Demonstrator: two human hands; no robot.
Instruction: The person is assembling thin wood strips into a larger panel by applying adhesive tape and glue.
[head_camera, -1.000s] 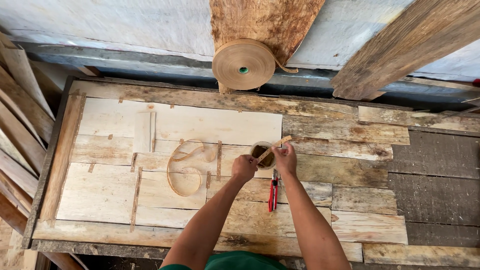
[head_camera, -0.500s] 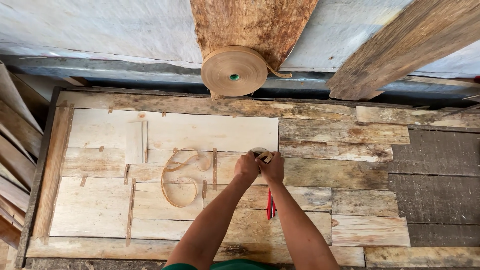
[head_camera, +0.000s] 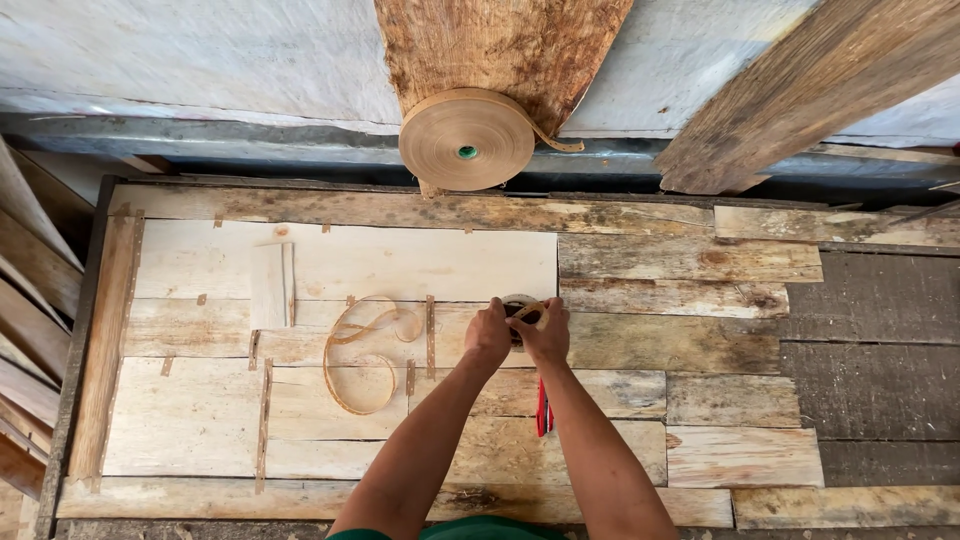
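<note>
Both hands have stayed pressed together since half a second ago, when they had just closed in over the small roll; a second ago they sat slightly apart with a strip raised between them. Now the left hand (head_camera: 488, 333) and right hand (head_camera: 548, 332) curl their fingers tightly around a small tape roll (head_camera: 520, 312) on the wooden work table (head_camera: 690, 300), near its middle, mostly hidden by the knuckles. A loose curled strip (head_camera: 362, 350) lies just left of the hands. Red-handled pliers (head_camera: 544, 408) lie between the forearms. A large brown tape reel (head_camera: 467, 138) hangs above the table.
</note>
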